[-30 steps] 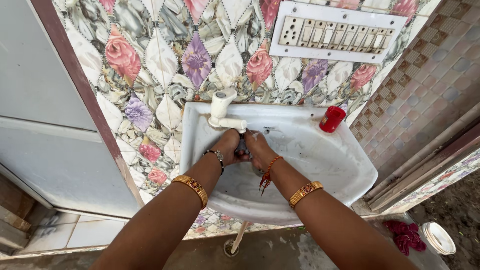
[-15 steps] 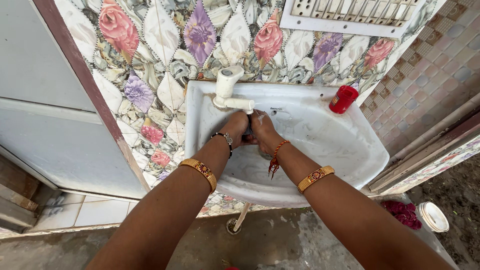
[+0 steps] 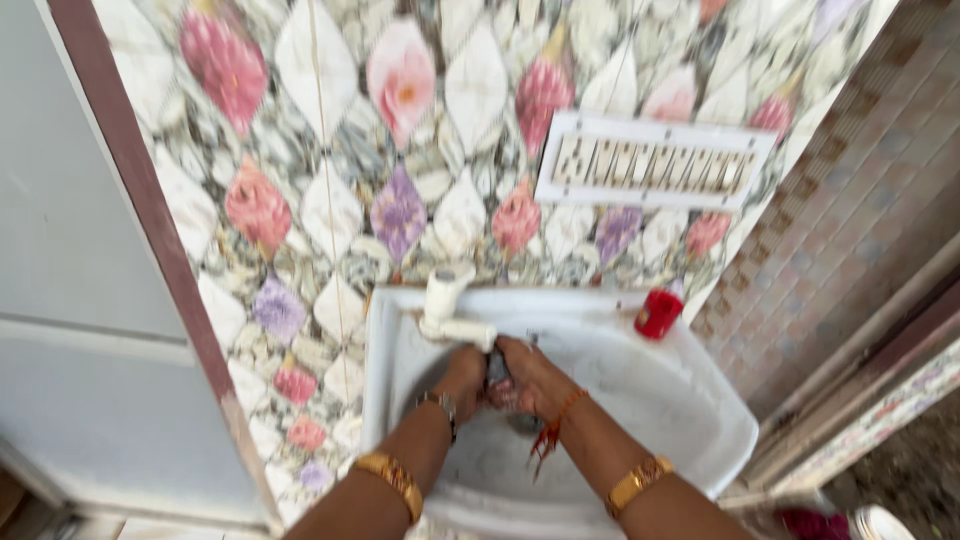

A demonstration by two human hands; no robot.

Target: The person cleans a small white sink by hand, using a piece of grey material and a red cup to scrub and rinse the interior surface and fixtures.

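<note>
One glossy wall of flower-patterned tiles (image 3: 400,150) rises behind the fingers, carrying one white ribbed plate (image 3: 650,160). One smooth white ceramic basin (image 3: 660,400) lies under and around them. One white plastic tap (image 3: 445,305) stands just above. The left hand (image 3: 462,378) and right hand (image 3: 528,378) press together beneath its spout, fingers curled; blur hides any grasp. One red cylindrical container (image 3: 659,313) sits on the rim, well right.

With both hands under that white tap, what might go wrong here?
The small red container stands on the back rim of the white ceramic basin, close to the right hand; an elbow or wrist might knock it off. The white switch panel is on the tiled wall just above, so splashes from the white plastic tap and left hand may reach it.
</note>
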